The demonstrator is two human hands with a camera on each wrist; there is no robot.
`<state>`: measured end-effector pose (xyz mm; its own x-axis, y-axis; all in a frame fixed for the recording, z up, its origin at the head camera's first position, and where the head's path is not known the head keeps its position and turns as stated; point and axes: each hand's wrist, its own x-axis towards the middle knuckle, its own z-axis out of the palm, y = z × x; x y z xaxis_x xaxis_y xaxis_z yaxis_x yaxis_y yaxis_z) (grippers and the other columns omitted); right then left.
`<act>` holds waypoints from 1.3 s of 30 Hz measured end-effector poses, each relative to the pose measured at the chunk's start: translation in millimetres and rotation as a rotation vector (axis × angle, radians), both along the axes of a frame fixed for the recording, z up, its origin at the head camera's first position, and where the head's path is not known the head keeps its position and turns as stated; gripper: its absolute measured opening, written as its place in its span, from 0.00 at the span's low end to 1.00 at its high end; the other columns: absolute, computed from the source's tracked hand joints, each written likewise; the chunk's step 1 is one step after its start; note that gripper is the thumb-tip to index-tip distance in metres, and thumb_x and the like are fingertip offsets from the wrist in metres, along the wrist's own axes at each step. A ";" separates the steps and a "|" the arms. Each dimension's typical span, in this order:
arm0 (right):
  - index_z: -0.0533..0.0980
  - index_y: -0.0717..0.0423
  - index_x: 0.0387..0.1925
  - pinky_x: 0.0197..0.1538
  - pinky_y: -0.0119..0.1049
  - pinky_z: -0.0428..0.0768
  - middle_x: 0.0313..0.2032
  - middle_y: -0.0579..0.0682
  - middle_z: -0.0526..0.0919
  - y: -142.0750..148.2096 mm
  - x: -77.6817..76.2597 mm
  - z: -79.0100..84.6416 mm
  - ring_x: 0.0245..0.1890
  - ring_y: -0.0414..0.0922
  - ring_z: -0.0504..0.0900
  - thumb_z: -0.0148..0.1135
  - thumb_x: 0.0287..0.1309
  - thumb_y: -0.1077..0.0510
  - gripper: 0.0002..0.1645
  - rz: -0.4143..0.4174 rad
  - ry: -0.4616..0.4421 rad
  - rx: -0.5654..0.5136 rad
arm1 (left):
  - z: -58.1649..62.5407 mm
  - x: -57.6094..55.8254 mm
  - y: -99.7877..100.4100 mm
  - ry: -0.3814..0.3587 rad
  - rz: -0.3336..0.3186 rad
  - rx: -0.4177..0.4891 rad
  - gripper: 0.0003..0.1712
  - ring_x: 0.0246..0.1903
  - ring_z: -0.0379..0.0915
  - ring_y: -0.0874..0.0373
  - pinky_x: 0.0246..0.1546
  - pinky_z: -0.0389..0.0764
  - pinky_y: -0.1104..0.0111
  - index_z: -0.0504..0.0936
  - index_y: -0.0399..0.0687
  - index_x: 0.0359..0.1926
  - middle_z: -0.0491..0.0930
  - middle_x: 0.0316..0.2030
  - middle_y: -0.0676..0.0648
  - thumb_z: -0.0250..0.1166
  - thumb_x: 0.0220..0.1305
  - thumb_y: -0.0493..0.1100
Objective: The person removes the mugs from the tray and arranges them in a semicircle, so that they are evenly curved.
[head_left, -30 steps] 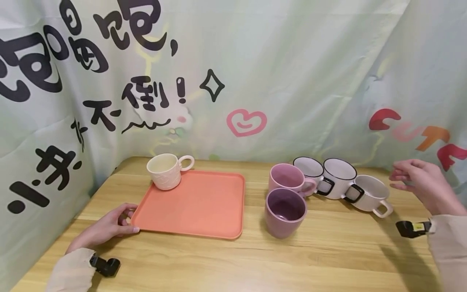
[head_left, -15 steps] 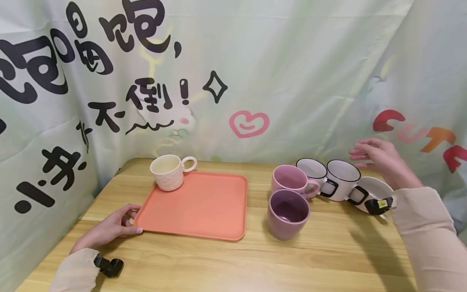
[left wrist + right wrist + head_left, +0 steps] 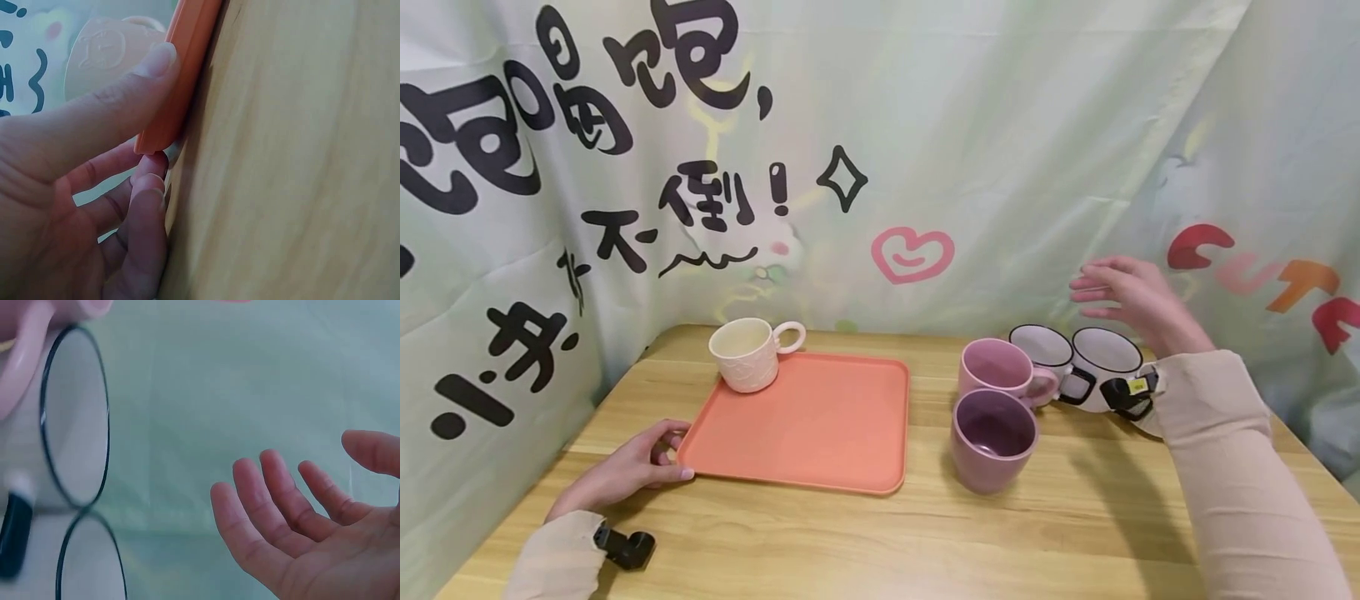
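Observation:
My left hand grips the near left corner of an orange tray. In the left wrist view the thumb lies along the tray's edge and the fingers curl at its corner. A cream mug with a ring handle stands at the tray's far left corner. My right hand is raised above two white mugs with dark rims, the left one and the right one. Its fingers are spread and hold nothing in the right wrist view. Beyond them a pale cup is mostly hidden by my wrist.
A pink mug stands beside the white mugs, its handle toward them. Close in front of it is a purple mug. Bare wooden tabletop lies in the foreground. A printed curtain hangs behind the table.
My right hand has moved leftward and up, from beside the pale cup at the right to above the white mugs. My left hand and the tray have kept their places.

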<state>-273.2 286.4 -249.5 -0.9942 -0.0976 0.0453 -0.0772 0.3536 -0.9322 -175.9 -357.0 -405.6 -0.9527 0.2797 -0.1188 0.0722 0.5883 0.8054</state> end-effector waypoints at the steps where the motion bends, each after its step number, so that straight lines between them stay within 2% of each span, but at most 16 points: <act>1: 0.65 0.60 0.59 0.45 0.29 0.81 0.38 0.32 0.82 -3.0 -1.3 1.1 0.42 0.33 0.83 0.51 0.77 0.46 0.23 0.004 0.000 -0.007 | -0.1 -0.2 0.2 -0.004 0.000 0.007 0.40 0.33 0.69 0.57 0.31 0.74 0.68 0.61 0.23 0.67 0.72 0.43 0.41 0.72 0.63 0.36; 5: 0.63 0.64 0.62 0.46 0.30 0.81 0.38 0.34 0.82 -17.2 -6.6 4.7 0.42 0.34 0.83 0.51 0.77 0.47 0.27 0.012 0.008 -0.028 | -0.9 -0.3 0.6 -0.020 -0.002 0.030 0.40 0.33 0.69 0.57 0.31 0.75 0.68 0.60 0.22 0.67 0.71 0.43 0.41 0.72 0.63 0.36; 12: 0.58 0.69 0.67 0.49 0.32 0.81 0.38 0.36 0.83 -47.4 -14.1 8.4 0.46 0.38 0.83 0.50 0.78 0.49 0.31 0.042 0.000 -0.073 | 1.3 -0.4 0.9 -0.007 0.007 -0.005 0.41 0.32 0.69 0.56 0.30 0.75 0.68 0.61 0.24 0.67 0.72 0.43 0.41 0.74 0.62 0.38; 19: 0.55 0.71 0.72 0.55 0.37 0.79 0.52 0.52 0.81 -77.1 -17.7 9.0 0.55 0.48 0.80 0.49 0.78 0.48 0.37 0.078 -0.025 -0.069 | 2.0 -0.5 0.6 0.009 -0.008 -0.009 0.40 0.33 0.70 0.56 0.32 0.74 0.68 0.62 0.23 0.66 0.73 0.43 0.41 0.73 0.62 0.37; 24: 0.58 0.71 0.70 0.55 0.38 0.79 0.51 0.54 0.82 -93.6 -20.1 8.8 0.55 0.49 0.81 0.51 0.77 0.50 0.34 0.082 -0.022 -0.101 | 0.8 0.7 0.2 0.037 -0.004 -0.043 0.39 0.34 0.71 0.56 0.35 0.73 0.68 0.63 0.24 0.66 0.74 0.45 0.42 0.73 0.62 0.37; 28: 0.60 0.70 0.67 0.56 0.40 0.79 0.50 0.54 0.82 -104.0 -21.3 9.1 0.53 0.50 0.82 0.52 0.76 0.51 0.31 0.083 -0.031 -0.135 | 2.1 0.4 0.9 0.011 0.001 -0.029 0.40 0.34 0.70 0.56 0.33 0.73 0.68 0.62 0.24 0.66 0.73 0.44 0.41 0.73 0.62 0.36; 39: 0.62 0.69 0.65 0.60 0.48 0.76 0.58 0.66 0.76 -136.7 -25.4 4.9 0.52 0.51 0.81 0.52 0.76 0.53 0.28 0.109 -0.070 -0.190 | 3.1 0.2 1.7 -0.021 0.017 -0.016 0.40 0.33 0.67 0.55 0.31 0.74 0.68 0.61 0.24 0.67 0.72 0.43 0.41 0.73 0.63 0.37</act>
<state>-298.7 149.7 -244.6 -0.9796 -0.2008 0.0046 -0.0384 0.1646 -0.9856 -175.7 -355.2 -402.5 -0.9545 0.2616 -0.1433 0.0454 0.6023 0.7970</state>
